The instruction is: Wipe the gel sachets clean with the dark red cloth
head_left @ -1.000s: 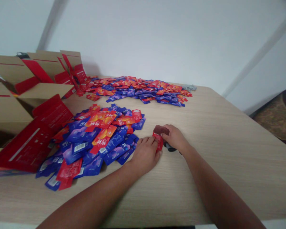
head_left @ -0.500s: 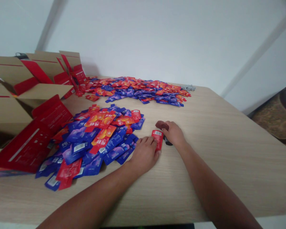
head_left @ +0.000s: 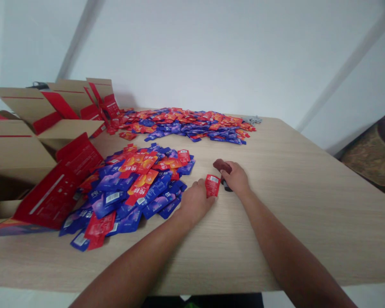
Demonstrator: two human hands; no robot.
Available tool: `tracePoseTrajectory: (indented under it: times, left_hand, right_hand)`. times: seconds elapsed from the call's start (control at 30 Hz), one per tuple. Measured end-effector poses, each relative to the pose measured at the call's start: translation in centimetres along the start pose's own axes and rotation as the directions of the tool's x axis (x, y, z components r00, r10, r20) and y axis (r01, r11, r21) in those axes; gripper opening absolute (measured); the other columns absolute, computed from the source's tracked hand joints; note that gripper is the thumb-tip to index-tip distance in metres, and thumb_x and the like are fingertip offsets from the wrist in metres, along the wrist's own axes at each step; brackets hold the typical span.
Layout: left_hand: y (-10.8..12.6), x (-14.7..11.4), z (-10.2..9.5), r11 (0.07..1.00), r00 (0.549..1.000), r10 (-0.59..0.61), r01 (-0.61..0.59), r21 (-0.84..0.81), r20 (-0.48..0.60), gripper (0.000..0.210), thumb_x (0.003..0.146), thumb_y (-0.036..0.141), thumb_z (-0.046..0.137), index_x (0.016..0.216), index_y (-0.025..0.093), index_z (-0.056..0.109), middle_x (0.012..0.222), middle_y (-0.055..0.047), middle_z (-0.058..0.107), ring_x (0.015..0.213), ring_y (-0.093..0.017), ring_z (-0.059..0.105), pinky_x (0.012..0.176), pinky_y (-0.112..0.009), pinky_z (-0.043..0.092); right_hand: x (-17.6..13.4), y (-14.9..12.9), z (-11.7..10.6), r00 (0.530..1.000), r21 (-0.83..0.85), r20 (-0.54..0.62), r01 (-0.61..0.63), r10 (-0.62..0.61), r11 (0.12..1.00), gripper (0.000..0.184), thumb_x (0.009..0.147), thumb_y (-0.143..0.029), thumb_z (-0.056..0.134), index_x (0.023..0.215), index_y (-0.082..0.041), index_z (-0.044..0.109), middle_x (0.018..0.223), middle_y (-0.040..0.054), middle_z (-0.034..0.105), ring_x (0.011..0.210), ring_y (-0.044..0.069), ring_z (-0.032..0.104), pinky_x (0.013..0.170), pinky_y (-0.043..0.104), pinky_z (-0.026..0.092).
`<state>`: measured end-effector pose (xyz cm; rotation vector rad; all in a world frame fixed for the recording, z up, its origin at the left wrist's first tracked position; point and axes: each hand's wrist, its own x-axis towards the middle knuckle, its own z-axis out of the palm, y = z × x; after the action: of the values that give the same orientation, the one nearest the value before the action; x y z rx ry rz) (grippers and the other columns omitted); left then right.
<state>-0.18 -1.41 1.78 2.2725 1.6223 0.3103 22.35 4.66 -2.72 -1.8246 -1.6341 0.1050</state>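
Observation:
My left hand (head_left: 195, 199) is closed on the edge of a small red sachet (head_left: 212, 185), whose white barcode label faces up near its top. Just to the right, my right hand (head_left: 237, 179) wraps round a tool with a dark red-brown top (head_left: 222, 165) and a black lower part (head_left: 226, 185). I cannot make out what kind of tool it is, since fingers cover much of it. It stands close beside the sachet. Left of my left hand lies a heap of blue and red-orange sachets (head_left: 131, 184).
A long pile of similar sachets (head_left: 192, 124) runs along the table's back, by the wall. Open cardboard boxes (head_left: 67, 128) with red flaps stand at the left. A grey crumpled item (head_left: 253, 120) lies at the far end. Patterned brown fabric (head_left: 372, 158) shows beyond the table's right edge.
The view has shifted slightly. My left hand's fingers have closed more round the sachet's left and lower edges. The right hand keeps hold of the tool, which has stayed beside the sachet.

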Motion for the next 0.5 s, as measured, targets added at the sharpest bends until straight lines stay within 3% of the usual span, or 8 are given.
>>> tracePoseTrajectory:
  times: [0.13, 0.3, 0.4, 0.5]
  left_hand:
    - [-0.9, 0.7, 0.4, 0.995, 0.999, -0.051, 0.051, -0.086, 0.010, 0.055, 0.086, 0.044, 0.075, 0.131, 0.021, 0.055, 0.114, -0.013, 0.077, 0.104, -0.031, 0.074, 0.081, -0.036, 0.052]
    - [-1.8, 0.6, 0.3, 0.973, 0.997, 0.014, -0.032, -0.227, -0.082, 0.022, 0.094, 0.024, 0.061, 0.115, 0.023, 0.060, 0.104, -0.005, 0.077, 0.093, -0.022, 0.073, 0.077, -0.030, 0.050]
    - [-1.8, -0.3, 0.0, 0.980, 0.985, 0.081, -0.106, -0.168, -0.151, 0.024, 0.095, 0.015, 0.054, 0.116, 0.024, 0.060, 0.107, -0.005, 0.075, 0.096, -0.021, 0.072, 0.081, -0.030, 0.051]
    - [-1.3, -1.4, -0.2, 0.985, 0.979, 0.171, -0.174, -0.019, -0.110, 0.028, 0.092, 0.012, 0.053, 0.116, 0.024, 0.061, 0.114, -0.007, 0.071, 0.100, -0.023, 0.071, 0.083, -0.032, 0.052]
  right_hand:
    - [-0.1, 0.0, -0.1, 1.000, 0.027, 0.010, 0.004, -0.005, 1.000, 0.034, 0.091, -0.031, 0.067, 0.124, -0.023, 0.069, 0.112, 0.0071, 0.071, 0.103, 0.024, 0.066, 0.093, 0.036, 0.050]
    - [-0.2, 0.0, -0.3, 1.000, 0.077, -0.018, 0.020, -0.018, 0.997, 0.033, 0.088, -0.029, 0.069, 0.121, -0.022, 0.071, 0.111, 0.0070, 0.072, 0.103, 0.024, 0.067, 0.094, 0.037, 0.051]
    - [-0.2, 0.0, -0.5, 0.999, 0.154, -0.042, 0.012, -0.006, 0.988, 0.033, 0.087, -0.030, 0.068, 0.118, -0.023, 0.072, 0.108, 0.0060, 0.075, 0.099, 0.024, 0.069, 0.092, 0.037, 0.053]
    - [-0.4, -0.2, -0.7, 0.996, 0.262, -0.061, -0.048, 0.066, 0.964, 0.033, 0.086, -0.035, 0.068, 0.116, -0.023, 0.073, 0.105, 0.0046, 0.076, 0.095, 0.024, 0.072, 0.090, 0.038, 0.055]
